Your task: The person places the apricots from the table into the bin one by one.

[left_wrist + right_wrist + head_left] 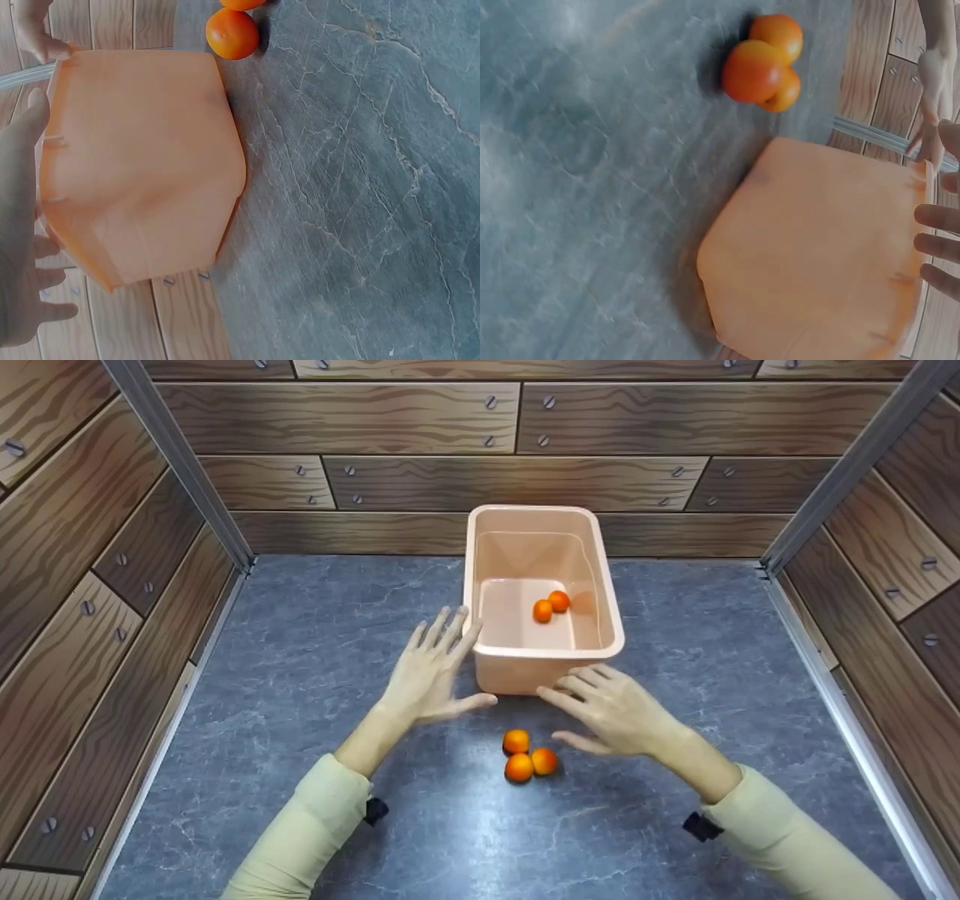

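Observation:
A peach-coloured plastic bin (546, 652) stands upright toward the back wall, with two small round orange-red fruits (543, 610) on its floor. My left hand (427, 675) is at the bin's front left corner, fingers spread and fingertips overlapping the rim in the head view. Close to the bin's front wall is my right hand (611, 705), its fingers loosely bent and holding nothing. Between my forearms, in front of the bin, three more orange-red fruits (519, 768) lie clustered on the table. The right wrist view shows the same cluster (754, 71) beside the bin's outer wall (817, 247).
The grey marbled tabletop (337, 607) runs out to wood-patterned panels at the back (420, 420) and both sides. Metal posts (180, 465) stand at the two back corners, and metal strips (847, 705) edge the table.

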